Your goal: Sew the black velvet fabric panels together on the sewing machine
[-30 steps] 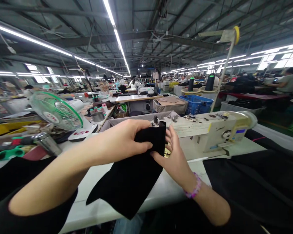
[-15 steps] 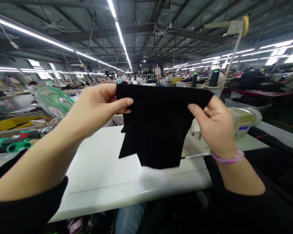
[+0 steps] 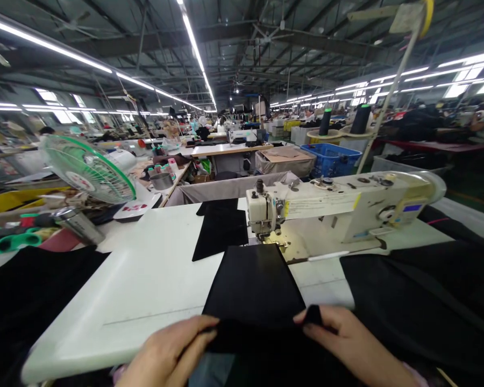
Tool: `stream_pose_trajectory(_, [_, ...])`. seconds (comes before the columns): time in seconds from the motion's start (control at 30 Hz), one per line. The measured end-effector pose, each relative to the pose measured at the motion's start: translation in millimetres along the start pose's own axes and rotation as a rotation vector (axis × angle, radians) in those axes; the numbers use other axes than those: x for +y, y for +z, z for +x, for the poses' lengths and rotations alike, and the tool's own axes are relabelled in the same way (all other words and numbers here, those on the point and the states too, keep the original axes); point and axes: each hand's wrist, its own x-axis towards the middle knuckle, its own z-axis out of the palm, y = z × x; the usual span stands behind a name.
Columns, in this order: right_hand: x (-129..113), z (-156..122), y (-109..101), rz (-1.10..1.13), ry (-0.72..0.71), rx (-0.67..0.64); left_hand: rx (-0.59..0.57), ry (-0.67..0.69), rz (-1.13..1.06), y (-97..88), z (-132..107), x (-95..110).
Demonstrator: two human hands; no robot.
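Note:
A black fabric piece (image 3: 254,285) lies on the white table (image 3: 145,279), its near end drawn over the front edge. My left hand (image 3: 171,349) pinches its left near corner. With thumb and fingers, my right hand (image 3: 342,333) grips the right near corner, where a bit of cloth pokes up. The far end of the piece reaches close to the needle area of a white sewing machine (image 3: 318,209). Behind it on the table, more black fabric (image 3: 221,231) lies flat, left of the machine head. The lowest part of the held cloth blends into dark clothing.
A green fan (image 3: 91,169) and a metal tumbler (image 3: 78,226) stand at the left. Black cloth (image 3: 423,295) covers the table's right side; more dark cloth (image 3: 32,295) lies at left. Thread cones (image 3: 361,119) and a blue basket (image 3: 331,156) are behind the machine.
Both hands have come down and toward me, bringing the black fabric from upright in the air to lying on the table. The sewing machine and the other black fabric behind are now uncovered.

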Motion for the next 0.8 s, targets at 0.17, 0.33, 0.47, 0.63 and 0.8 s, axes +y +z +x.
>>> stream_pose_trajectory(0.17, [31,74,14,-0.217,-0.029,0.35,-0.073,-0.254,0.413,20.5,93,-12])
stream_pose_trajectory(0.33, [48,131,22,-0.312,-0.049,0.525,-0.029,-0.337,0.456,45.9,139,-36])
stream_pose_trajectory(0.47, [55,144,28,-0.294,-0.045,0.563,0.001,-0.344,0.326,54.6,142,-50])
stream_pose_trajectory(0.63, [52,125,26,-0.117,-0.093,0.565,0.113,-0.319,0.109,53.2,123,-52])
stream_pose_trajectory(0.8, [51,90,18,0.14,-0.032,0.559,0.14,-0.273,-0.517,38.3,89,-35])
